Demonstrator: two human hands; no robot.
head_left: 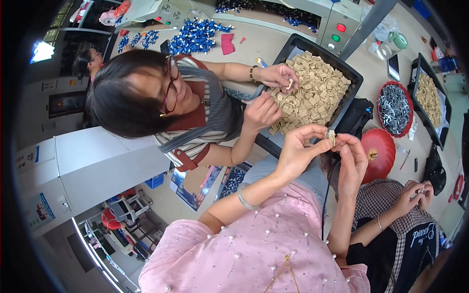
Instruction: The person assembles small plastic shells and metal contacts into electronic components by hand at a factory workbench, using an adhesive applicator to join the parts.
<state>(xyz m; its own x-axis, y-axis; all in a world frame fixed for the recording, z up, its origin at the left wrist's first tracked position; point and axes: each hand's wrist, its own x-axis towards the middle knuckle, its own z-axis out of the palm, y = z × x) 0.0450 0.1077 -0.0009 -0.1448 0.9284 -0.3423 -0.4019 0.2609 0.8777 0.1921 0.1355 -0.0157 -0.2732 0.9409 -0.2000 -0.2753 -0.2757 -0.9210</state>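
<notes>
A small beige block-like piece (331, 137) is pinched between the thumb and fingers of my left hand (304, 150). Beside it, my right hand (352, 163) has its thumb and fingers pressed together against the piece's edge; whether they hold some smaller part I cannot make out. Both hands are raised in front of me, just off the near corner of a black tray (359, 77). A heap of similar beige pieces (315, 88) fills that tray. A co-worker's hands (273, 95) are over the tray's left side, one with a small pale piece.
A red round dish (378, 151) and a red basket of dark and silver metal parts (394, 108) stand to the right. Farther right is another tray of beige pieces (427, 97). Another person's hands (415, 193) work at lower right. Blue parts (195, 36) lie piled at the back.
</notes>
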